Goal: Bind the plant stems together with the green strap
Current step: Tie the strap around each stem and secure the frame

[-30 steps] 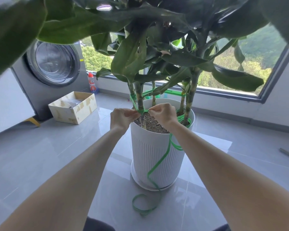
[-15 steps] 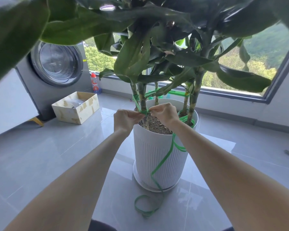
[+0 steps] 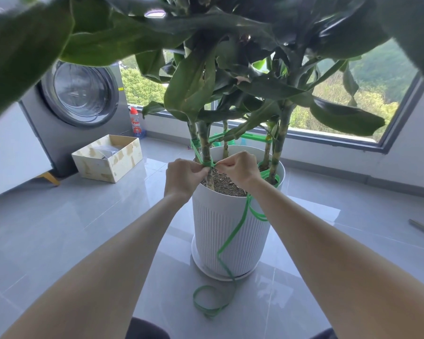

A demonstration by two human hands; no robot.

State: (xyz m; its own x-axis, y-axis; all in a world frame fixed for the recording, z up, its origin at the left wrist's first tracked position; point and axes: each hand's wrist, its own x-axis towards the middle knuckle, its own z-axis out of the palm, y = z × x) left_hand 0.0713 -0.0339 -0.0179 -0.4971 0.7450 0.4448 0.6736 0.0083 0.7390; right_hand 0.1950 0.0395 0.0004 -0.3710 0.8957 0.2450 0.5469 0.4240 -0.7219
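1. A white ribbed plastic pot [image 3: 220, 231] stood on a pale tiled floor, holding a tall plant with broad dark leaves.
2. Several pale, banded plant stems [image 3: 278, 148] rose upright from the soil inside the pot.
3. A narrow, flat green strap [image 3: 230, 237] ran from stem to stem in a roughly level ring just above the pot's rim.
4. At the stem nearest the pot's front left rim, the strap was wound into a small knot or crossing. It was too small to tell which.
5. The left hand [image 3: 182, 176] pinched the strap on the left of that stem, fingers curled tight.
6. The right hand [image 3: 239, 168] pinched it on the right side, thumb and fingers closed on the strap.
7. Both hands sat just above the pot's front rim, almost touching, and equally near the knot.
8. Between the hands the strap lay left to right, crossing the upright stem at a right angle.
9. The loose tail dropped over the pot's front right rim, ran down the pot's wall, and curled on the floor in front of the pot.
10. The next move would likely be an outward pull along that left-to-right line to tighten the knot.
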